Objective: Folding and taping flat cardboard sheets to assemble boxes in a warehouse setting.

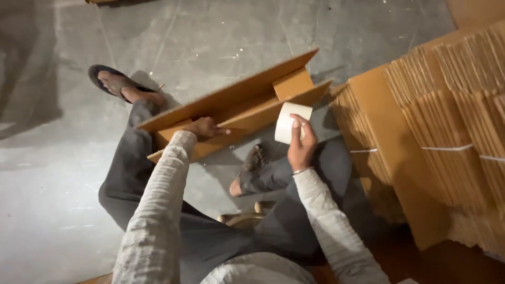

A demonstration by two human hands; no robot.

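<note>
Cardboard box lies half-folded mid-frame across my legs — my left hand presses its flap, fingers flat, while my right hand grips a white tape roll beside it.

Worn on the head, looking steeply down over the wearer's own lap and sleeves. Close enough for both forearms to fill the lower half, with the left hand and right hand near the middle of the frame. Faces forward and down toward the grey floor, which takes up the upper left. Tilted slightly (horizon leaning, so the cardboard box runs diagonally). Stacked flat cartons crowd the right edge, cut off by the frame. Only one view given, so no overlap with another.
</note>
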